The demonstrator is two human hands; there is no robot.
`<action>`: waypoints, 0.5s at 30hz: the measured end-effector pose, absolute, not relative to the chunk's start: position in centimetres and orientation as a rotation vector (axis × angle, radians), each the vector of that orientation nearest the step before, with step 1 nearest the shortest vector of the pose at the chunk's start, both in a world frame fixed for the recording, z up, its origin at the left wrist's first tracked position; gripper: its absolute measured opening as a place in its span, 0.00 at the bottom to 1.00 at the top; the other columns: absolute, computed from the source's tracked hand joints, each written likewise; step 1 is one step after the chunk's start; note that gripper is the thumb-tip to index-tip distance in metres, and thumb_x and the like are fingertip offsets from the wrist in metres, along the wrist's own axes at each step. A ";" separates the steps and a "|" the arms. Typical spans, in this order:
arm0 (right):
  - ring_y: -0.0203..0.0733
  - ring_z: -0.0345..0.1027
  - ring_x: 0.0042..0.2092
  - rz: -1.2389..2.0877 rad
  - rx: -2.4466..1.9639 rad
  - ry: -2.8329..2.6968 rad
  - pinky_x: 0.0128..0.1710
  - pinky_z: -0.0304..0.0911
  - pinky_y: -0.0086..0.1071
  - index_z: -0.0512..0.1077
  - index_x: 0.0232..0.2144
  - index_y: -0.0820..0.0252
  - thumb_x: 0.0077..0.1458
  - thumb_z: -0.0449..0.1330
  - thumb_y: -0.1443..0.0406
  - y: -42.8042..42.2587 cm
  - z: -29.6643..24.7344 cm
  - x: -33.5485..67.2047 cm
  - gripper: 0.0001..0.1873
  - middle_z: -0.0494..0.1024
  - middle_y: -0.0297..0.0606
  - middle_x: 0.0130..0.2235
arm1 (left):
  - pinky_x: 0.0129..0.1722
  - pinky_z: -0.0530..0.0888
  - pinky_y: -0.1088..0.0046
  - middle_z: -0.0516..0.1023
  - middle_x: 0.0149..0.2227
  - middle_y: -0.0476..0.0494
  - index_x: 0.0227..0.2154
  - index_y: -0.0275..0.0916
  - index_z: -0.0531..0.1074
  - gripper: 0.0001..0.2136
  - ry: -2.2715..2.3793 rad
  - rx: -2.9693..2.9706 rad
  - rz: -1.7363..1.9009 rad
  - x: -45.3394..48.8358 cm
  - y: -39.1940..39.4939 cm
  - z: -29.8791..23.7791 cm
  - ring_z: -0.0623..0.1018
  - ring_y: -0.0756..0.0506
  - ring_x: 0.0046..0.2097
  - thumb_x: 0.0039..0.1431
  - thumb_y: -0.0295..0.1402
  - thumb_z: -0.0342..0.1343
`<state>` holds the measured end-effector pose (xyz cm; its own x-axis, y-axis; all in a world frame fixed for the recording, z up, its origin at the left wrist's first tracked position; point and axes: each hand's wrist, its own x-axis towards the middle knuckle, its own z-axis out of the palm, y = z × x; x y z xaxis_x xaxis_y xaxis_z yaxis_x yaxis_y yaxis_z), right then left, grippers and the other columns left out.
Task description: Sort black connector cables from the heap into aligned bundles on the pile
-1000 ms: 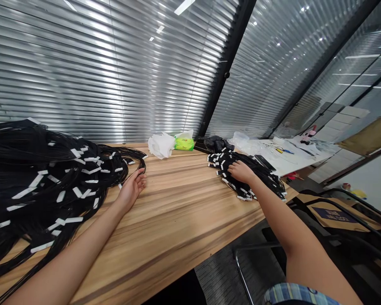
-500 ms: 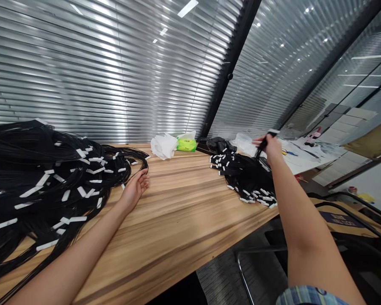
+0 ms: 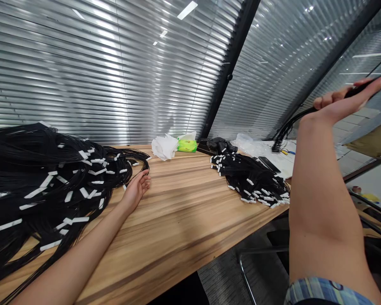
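Observation:
My right hand [image 3: 338, 105] is raised at the upper right, fingers closed around a bundle of black cables [image 3: 287, 129]. The bundle hangs down to the left from the wrist side, and a white tag shows at its other end by the frame edge. My left hand [image 3: 136, 191] rests on the wooden table [image 3: 178, 212], fingers loosely curled and holding nothing. It lies beside a large heap of coiled black cables [image 3: 12, 156] with white tags. A smaller pile of black cables with white tagged ends [image 3: 250, 176] lies on the right part of the table.
Crumpled white tissue [image 3: 165, 147] and a green tissue pack [image 3: 187, 145] stand by the blinds [image 3: 82, 63]. A black bundled item [image 3: 222, 145] and clear plastic [image 3: 249, 144] lie behind the smaller pile. A chair [image 3: 241, 267] is below the table edge.
My right hand has risen and moved right, lifting the bundle of cables away from above the smaller pile. My left hand has stayed in place.

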<state>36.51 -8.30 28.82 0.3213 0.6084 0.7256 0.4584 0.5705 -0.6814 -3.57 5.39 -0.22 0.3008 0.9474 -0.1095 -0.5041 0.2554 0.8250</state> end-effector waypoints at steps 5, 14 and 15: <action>0.31 0.66 0.23 0.170 -0.805 -1.282 0.23 0.61 0.26 0.67 0.40 0.50 0.62 0.52 0.62 -4.8 27.1 29.9 0.05 0.78 0.29 0.33 | 0.28 0.67 0.78 0.74 0.29 0.49 0.41 0.39 0.73 0.15 0.702 0.816 1.084 -3.4 5.2 -0.4 0.71 0.52 0.27 0.53 0.39 0.59; 0.36 0.76 0.36 0.855 -0.552 -0.761 0.38 0.71 0.34 0.62 0.39 0.53 0.58 0.55 0.65 -1.0 13.1 14.1 0.06 0.80 0.34 0.43 | 0.46 0.65 0.64 0.77 0.48 0.34 0.51 0.38 0.71 0.28 0.274 1.100 0.569 -3.9 2.7 0.4 0.75 0.38 0.48 0.56 0.54 0.51; 0.37 0.76 0.38 0.907 -0.530 -0.667 0.41 0.71 0.36 0.61 0.39 0.53 0.59 0.53 0.66 -0.6 11.8 13.4 0.06 0.80 0.35 0.44 | 0.46 0.65 0.64 0.78 0.46 0.34 0.52 0.38 0.70 0.28 0.258 1.103 0.532 -4.0 2.5 0.5 0.75 0.38 0.48 0.56 0.53 0.53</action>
